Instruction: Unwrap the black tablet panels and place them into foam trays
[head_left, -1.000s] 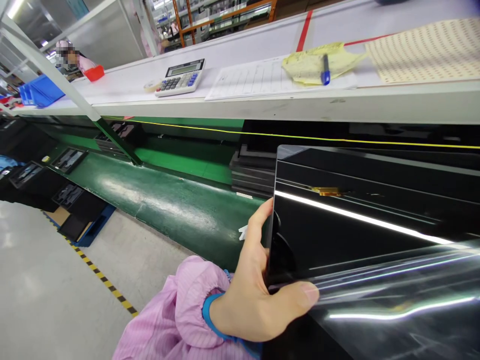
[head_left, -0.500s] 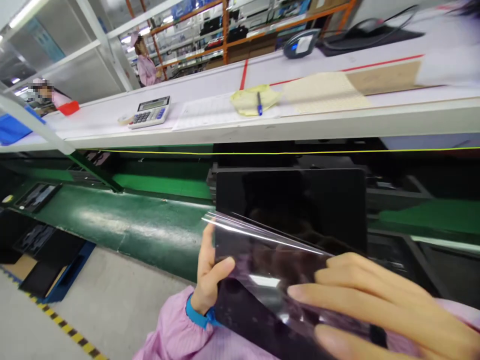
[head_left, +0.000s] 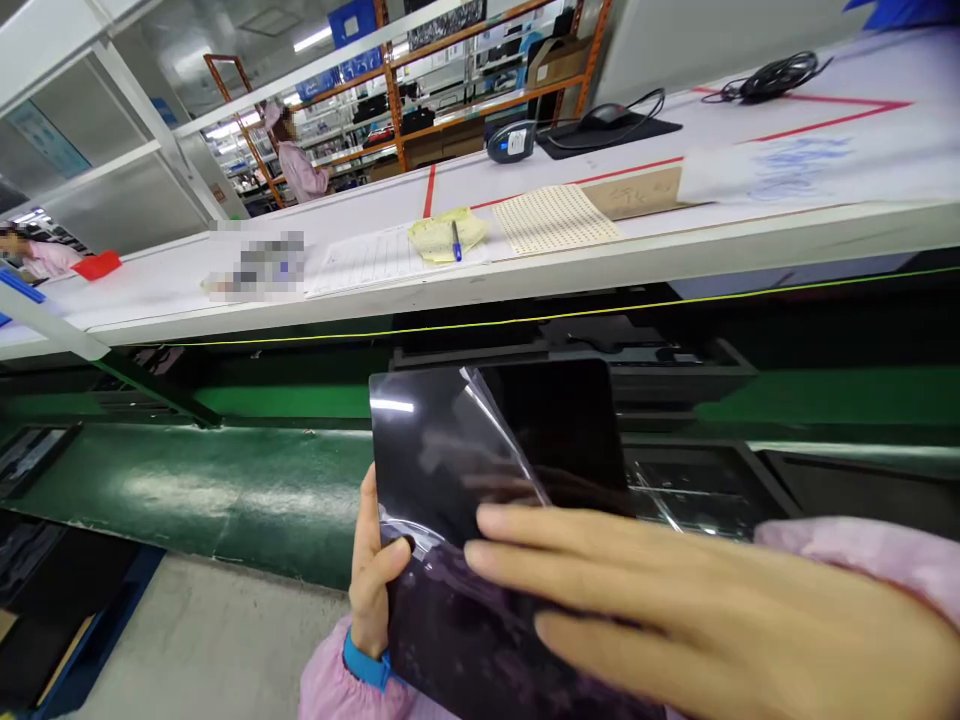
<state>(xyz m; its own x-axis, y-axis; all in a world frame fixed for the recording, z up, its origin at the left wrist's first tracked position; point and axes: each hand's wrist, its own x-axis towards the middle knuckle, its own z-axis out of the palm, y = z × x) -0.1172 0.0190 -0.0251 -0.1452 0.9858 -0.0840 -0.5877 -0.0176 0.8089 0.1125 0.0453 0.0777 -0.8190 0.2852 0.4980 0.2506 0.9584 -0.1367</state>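
Observation:
My left hand grips the left edge of a glossy black tablet-like screen panel, its thumb on the front and its other fingers mostly hidden behind. A clear plastic film lies over part of the screen, its edge lifted in a slanting fold at the upper middle and wrinkled near my left thumb. Across the lower right of the panel, my right hand is stretched out flat, its fingertips on or just above the film; I cannot tell whether they press it. The panel's lower right part is hidden behind that hand.
Above is a white shelf with a pen, yellow paper, a sticker sheet, a scanner-like device and a mouse. Black trays lie right of the panel on a green bench. One person stands beyond.
The film has shifted from a fold running across the panel to one slanting up to its top edge. My right hand has flattened and moved left over the panel. The view has swung right.

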